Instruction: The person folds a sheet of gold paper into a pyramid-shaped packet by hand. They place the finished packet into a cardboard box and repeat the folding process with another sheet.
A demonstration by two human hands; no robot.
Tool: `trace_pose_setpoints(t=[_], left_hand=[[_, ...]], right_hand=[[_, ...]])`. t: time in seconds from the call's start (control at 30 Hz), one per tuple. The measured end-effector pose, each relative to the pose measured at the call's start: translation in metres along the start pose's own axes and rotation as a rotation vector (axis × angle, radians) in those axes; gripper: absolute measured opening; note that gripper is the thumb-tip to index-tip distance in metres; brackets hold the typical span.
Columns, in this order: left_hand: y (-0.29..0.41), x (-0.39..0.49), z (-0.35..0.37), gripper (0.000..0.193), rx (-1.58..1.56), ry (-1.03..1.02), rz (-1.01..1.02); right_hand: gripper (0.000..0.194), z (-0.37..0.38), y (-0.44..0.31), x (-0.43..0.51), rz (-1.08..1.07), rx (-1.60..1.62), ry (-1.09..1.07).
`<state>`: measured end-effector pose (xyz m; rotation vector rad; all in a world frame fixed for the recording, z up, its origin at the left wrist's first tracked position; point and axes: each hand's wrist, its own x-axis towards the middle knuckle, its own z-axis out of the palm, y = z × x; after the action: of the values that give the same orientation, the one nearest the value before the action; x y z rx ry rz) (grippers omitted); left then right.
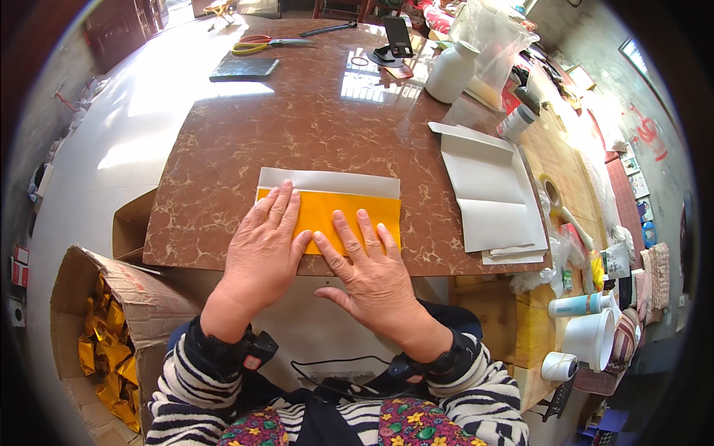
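Note:
A folded sheet of paper, gold on one face, lies at the near edge of the brown marbled table point(279, 134); its gold part point(312, 207) faces up and a pale strip point(340, 180) shows along the far side. My left hand point(268, 245) lies flat over the left end of the sheet, fingertips reaching onto the pale strip. On the right part of the gold face rests my right hand point(371, 273), palm down with fingers spread and the thumb off the paper. Neither hand grips anything.
Creased white sheets point(491, 189) lie at the table's right. Scissors point(268, 43), a tablet-like device point(244, 69), a phone stand point(397, 39) and a white bottle point(453, 72) stand or lie farther back. A cardboard box point(150, 301) with folded gold paper point(111, 357) is at the lower left.

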<state>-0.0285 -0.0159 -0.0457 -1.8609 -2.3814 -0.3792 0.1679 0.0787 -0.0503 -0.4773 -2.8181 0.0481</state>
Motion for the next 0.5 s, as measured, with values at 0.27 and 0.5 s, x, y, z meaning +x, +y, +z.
trace_pose_setpoints(t=[0.27,0.5], left_hand=[[-0.001,0.000,-0.006,0.067,0.025,-0.046,0.013],[-0.002,-0.001,-0.004,0.067,0.038,-0.033,0.027]], right_hand=[[0.089,-0.007,0.003,-0.018,0.021,0.045,-0.037],[0.087,-0.024,0.024,-0.049,0.071,-0.010,-0.042]])
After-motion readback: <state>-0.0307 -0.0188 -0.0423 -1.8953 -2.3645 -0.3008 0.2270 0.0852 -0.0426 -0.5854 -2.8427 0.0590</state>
